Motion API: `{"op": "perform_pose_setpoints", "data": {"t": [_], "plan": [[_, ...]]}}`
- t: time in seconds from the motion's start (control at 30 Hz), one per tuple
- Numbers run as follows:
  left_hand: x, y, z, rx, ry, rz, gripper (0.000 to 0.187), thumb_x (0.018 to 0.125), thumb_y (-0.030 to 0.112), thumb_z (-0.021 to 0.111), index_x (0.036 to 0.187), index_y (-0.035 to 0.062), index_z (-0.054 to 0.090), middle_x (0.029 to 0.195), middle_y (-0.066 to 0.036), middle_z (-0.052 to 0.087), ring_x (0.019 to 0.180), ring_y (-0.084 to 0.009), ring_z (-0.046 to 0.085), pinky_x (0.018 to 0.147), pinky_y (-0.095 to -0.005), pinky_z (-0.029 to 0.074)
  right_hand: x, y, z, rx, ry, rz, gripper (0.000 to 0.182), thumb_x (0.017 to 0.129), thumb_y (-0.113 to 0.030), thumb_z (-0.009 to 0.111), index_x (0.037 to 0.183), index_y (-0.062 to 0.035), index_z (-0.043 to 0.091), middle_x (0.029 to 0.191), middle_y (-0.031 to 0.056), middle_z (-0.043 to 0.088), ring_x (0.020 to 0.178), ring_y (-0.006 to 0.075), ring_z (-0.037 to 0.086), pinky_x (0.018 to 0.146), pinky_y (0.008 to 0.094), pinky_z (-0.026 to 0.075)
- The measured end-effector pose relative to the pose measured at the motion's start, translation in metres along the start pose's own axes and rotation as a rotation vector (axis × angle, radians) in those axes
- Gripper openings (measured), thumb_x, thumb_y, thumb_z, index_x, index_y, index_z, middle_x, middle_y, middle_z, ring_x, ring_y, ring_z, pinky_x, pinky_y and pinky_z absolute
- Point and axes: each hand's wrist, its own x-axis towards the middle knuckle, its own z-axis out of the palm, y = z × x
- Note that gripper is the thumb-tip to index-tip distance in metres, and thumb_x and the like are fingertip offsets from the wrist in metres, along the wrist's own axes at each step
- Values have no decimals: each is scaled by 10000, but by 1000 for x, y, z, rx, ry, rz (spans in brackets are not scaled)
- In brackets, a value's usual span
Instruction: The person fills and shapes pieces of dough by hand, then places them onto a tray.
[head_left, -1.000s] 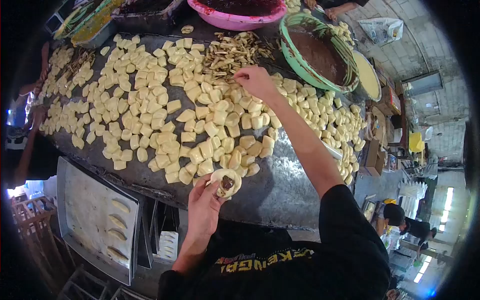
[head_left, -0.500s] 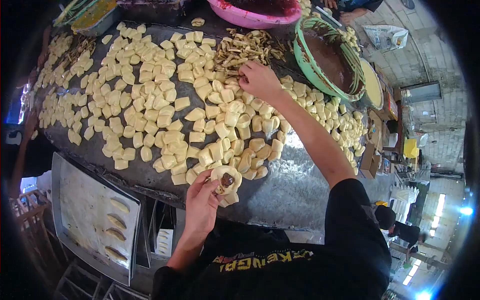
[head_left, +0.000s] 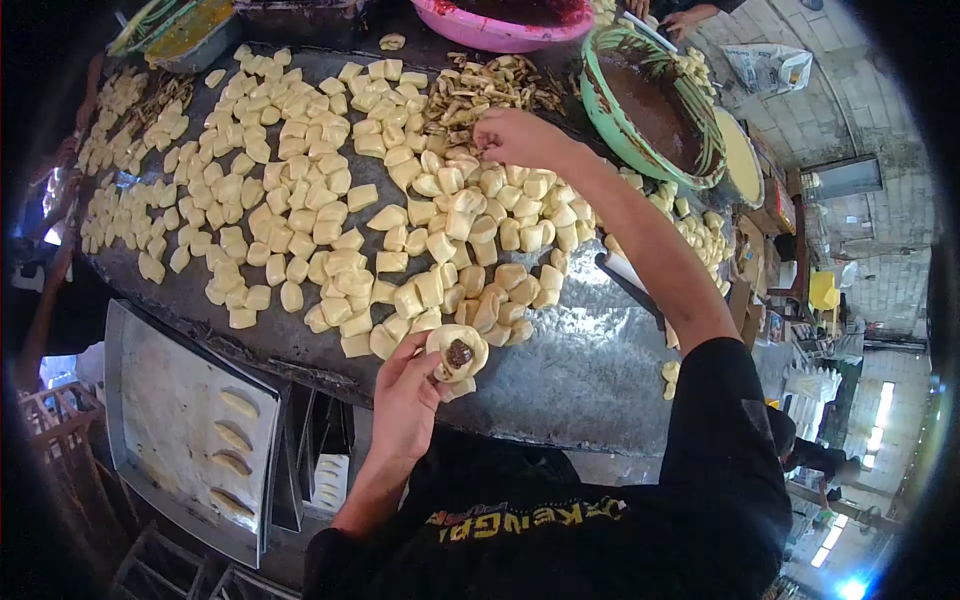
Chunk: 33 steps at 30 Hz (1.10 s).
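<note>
My left hand (head_left: 402,395) pinches a flattened piece of dough (head_left: 470,345) at the table's near edge. A dark brown filling (head_left: 459,353) sits in the middle of the dough. Farther out, my right hand (head_left: 520,138) reaches to the near edge of a pile of brown strips (head_left: 490,85), which look like sliced banana. Its fingers are curled downward, and whatever is between them is hidden. Many pale, glossy dough pieces (head_left: 300,200) cover the table around and below my right hand.
A green basin (head_left: 598,95) of brown paste and a pink basin (head_left: 470,35) stand at the back. A metal tray (head_left: 165,420) at lower left carries several shaped pieces. Under my right forearm lies a long dark-and-white object (head_left: 628,280). Another person's hands (head_left: 685,18) show at top right.
My right hand has shifted slightly right and nearer at the strip pile. My left hand has moved little, still holding the filled dough. The long dark-and-white object now shows beside my right forearm.
</note>
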Motion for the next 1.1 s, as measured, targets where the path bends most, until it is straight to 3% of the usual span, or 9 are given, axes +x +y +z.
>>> {"op": "perform_pose_setpoints", "data": {"t": [0.13,0.23,0.33,0.43,0.5,0.57,0.63,0.8,1.1], "plan": [[1,-7,1,14,18,-9,302,955,52,536,1248,-20,553,1149,-95,649,1065,-205,651,893,-370,550,-24,-8,2,-39,74,145,226,787,-190,712,938,-28,663,874,127,673,866,299,650,776,426,523],[-2,-14,7,39,15,11,306,957,65,540,1252,-15,555,1159,-87,649,1073,-200,649,910,-366,534,-58,-36,0,407,368,335,262,851,-231,725,1012,-25,703,893,120,725,739,207,677,691,342,536],[-6,-21,10,74,-27,1,305,957,73,540,1249,-14,556,1180,-90,642,1093,-193,640,936,-367,514,-107,-49,2,644,333,343,225,854,-155,719,1029,-15,708,865,97,732,746,163,676,688,315,533],[-19,-38,23,153,-23,4,355,951,78,512,1270,-75,530,1189,-143,642,1100,-231,642,982,-402,518,-164,-76,14,32,341,544,177,855,-76,706,1015,-1,720,839,66,727,733,129,661,704,276,530],[-27,-57,30,160,-29,16,348,950,79,514,1259,-80,527,1194,-141,638,1109,-229,640,989,-407,517,-206,-114,1,739,627,627,137,876,-66,679,956,39,718,826,60,715,795,124,656,755,276,517],[-37,-76,41,199,-26,22,344,958,91,503,1255,-83,521,1192,-138,636,1117,-230,638,995,-413,516,-246,-175,-4,870,619,649,124,852,-34,691,947,40,717,882,66,719,843,138,664,800,289,523],[-47,-100,48,168,-128,-8,299,958,99,518,1216,-50,541,1174,-110,630,1100,-210,632,969,-370,508,-288,-223,15,1003,611,421,120,826,5,711,944,23,716,942,78,714,909,173,671,808,302,529],[-81,-162,79,191,-171,-64,282,983,123,501,1206,-43,551,1154,-111,633,1037,-191,645,938,-357,518,-366,-251,57,284,722,-81,234,725,9,753,948,-44,708,980,82,670,916,279,667,775,317,553],[-107,-219,103,355,-168,-221,269,998,133,495,1205,-20,572,1109,-90,660,975,-155,648,845,-318,533,-464,-264,66,20,715,-156,328,719,-103,769,1044,-100,722,1062,-1,609,947,225,570,817,376,498]]}}
